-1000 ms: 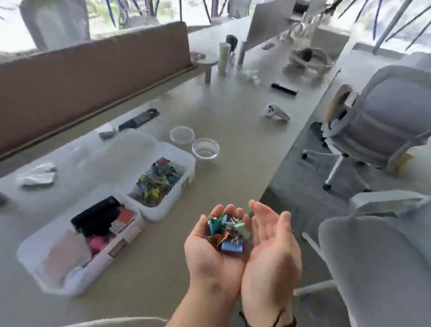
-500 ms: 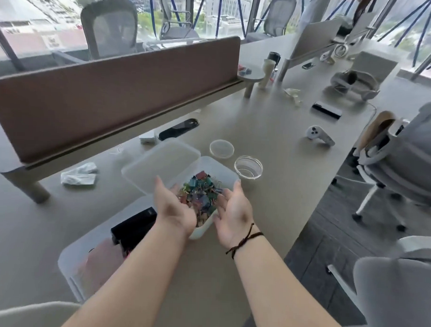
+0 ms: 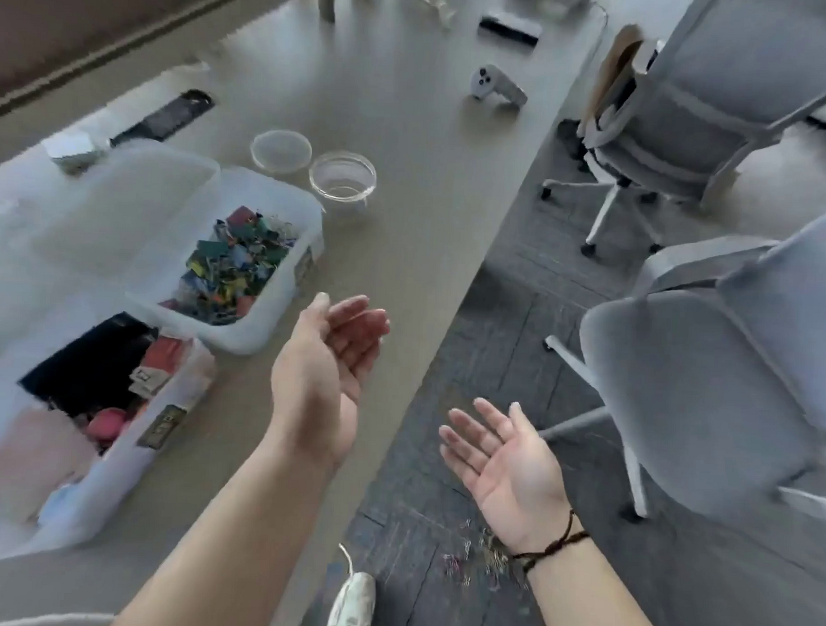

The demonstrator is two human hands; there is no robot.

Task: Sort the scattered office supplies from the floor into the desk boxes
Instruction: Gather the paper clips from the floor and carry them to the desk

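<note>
Hands, left (image 3: 327,361) and right (image 3: 504,461), now clear of the clip box (image 3: 261,326), each grip spread and empty.

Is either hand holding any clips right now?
No, the left hand and the right hand are both open and bare, with palms showing and nothing in the fingers.

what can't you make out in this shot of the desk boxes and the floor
All in the head view:
- Small clips on the floor: too small and blurred to count; the right hand and wrist cover some.
- Near box: its left end is cut off by the frame edge; labels blurred.
- Binder clips in the far box: a blurred heap, uncountable.
- Left hand: open, empty.
</note>
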